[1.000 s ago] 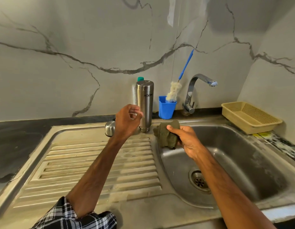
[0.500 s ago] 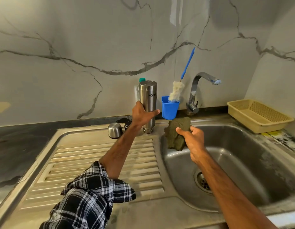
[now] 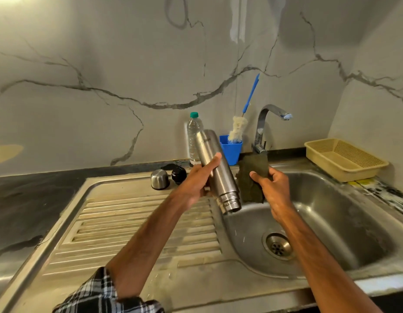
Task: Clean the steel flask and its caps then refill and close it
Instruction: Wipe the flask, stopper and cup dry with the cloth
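Note:
My left hand grips the steel flask around its middle. The flask is lifted and tilted, its threaded mouth end pointing down over the sink basin's left edge. My right hand holds a dark green cloth just right of the flask, close to it; whether they touch I cannot tell. A steel cap and a black inner cap stand on the drainboard's far edge, left of my left hand.
A steel sink basin with a drain lies at right, a ribbed drainboard at left. Behind stand a plastic water bottle, a blue cup with a bottle brush, a tap and a yellow basket.
My left hand reached the standing flask, took hold of it, lifted it and tipped it mouth-down toward the basin. My right hand raised the cloth beside it.

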### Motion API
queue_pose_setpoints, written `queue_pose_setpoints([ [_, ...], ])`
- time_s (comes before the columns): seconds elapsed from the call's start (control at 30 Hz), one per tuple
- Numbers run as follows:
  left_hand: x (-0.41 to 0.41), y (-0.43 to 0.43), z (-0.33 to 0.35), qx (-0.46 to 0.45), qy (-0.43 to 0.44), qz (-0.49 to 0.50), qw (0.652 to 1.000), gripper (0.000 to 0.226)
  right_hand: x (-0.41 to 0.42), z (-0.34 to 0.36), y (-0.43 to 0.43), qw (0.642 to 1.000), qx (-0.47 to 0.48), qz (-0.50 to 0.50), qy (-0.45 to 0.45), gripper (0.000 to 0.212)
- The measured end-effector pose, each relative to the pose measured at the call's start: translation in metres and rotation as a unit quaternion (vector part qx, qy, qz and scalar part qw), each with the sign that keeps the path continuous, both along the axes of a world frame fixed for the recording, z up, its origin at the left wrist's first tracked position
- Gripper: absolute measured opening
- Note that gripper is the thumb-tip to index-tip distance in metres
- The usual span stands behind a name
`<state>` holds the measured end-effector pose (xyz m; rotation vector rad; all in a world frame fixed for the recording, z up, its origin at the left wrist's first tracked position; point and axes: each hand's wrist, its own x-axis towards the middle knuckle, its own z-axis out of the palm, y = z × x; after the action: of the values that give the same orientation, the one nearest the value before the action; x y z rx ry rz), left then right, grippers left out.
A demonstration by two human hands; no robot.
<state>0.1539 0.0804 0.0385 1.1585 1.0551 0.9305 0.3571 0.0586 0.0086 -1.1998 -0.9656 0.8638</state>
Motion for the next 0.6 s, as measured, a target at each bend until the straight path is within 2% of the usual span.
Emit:
queue_pose_setpoints([
  [0.1,-0.008,-0.012,-0.010,-0.073,-0.125,-0.024,0.989,0.061,-0.002,0.001,-0.008,0.998,0.011,0.012,-0.056,0.021],
  [0.17,-0.015,-0.017,-0.013,-0.078,-0.159,-0.043,0.983,0.062,-0.007,0.001,-0.011,0.996,0.020,0.020,-0.081,0.021],
  [0.33,-0.031,-0.021,-0.016,-0.036,-0.117,-0.076,0.990,0.061,-0.016,0.002,-0.012,0.993,0.032,0.044,-0.106,0.023],
  [0.43,-0.035,-0.021,-0.016,-0.028,-0.099,-0.113,0.988,0.069,-0.018,0.007,-0.013,0.993,0.051,0.043,-0.099,0.025],
  [0.53,-0.034,-0.019,-0.015,-0.034,-0.109,-0.130,0.985,0.074,-0.016,0.009,-0.013,0.996,0.063,0.039,-0.046,0.020],
  [0.6,-0.031,-0.020,-0.011,-0.024,-0.109,-0.153,0.982,0.063,-0.010,0.008,-0.012,0.998,0.025,0.052,0.014,0.019],
])
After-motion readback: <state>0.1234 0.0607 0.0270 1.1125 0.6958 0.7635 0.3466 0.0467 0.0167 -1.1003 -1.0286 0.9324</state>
